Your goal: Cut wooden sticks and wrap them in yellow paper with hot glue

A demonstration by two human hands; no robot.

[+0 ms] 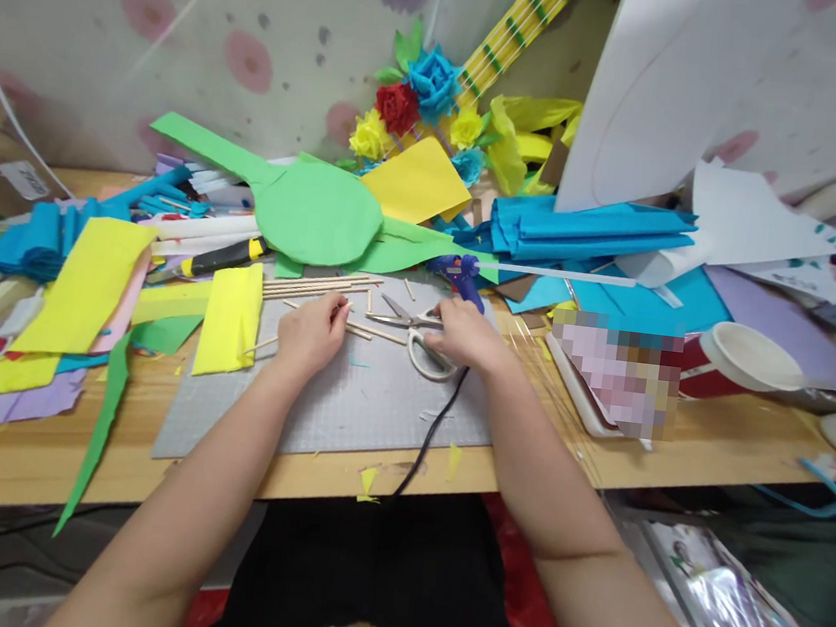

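Note:
My left hand [312,330] is closed, thumb against fingers, over the grey cutting mat [368,414]. A thin wooden stick [261,345] passes through it, one end sticking out beyond the wrist side. My right hand [467,333] has its fingers on the handles of light-handled scissors [423,350], whose blades are spread and point left toward my left hand. More wooden sticks [300,286] lie on the mat behind my left hand, with short cut pieces near the blades. A blue glue gun [460,272] rests just beyond my right hand, and its black cord runs to the front edge.
Folded yellow paper [230,320] and a utility knife [224,258] lie at the left. Behind are a green paper shape [316,211], paper flowers [434,79] and blue paper [585,234]. To the right stand thin wires, a blurred-out item and a red-and-white cup [741,360].

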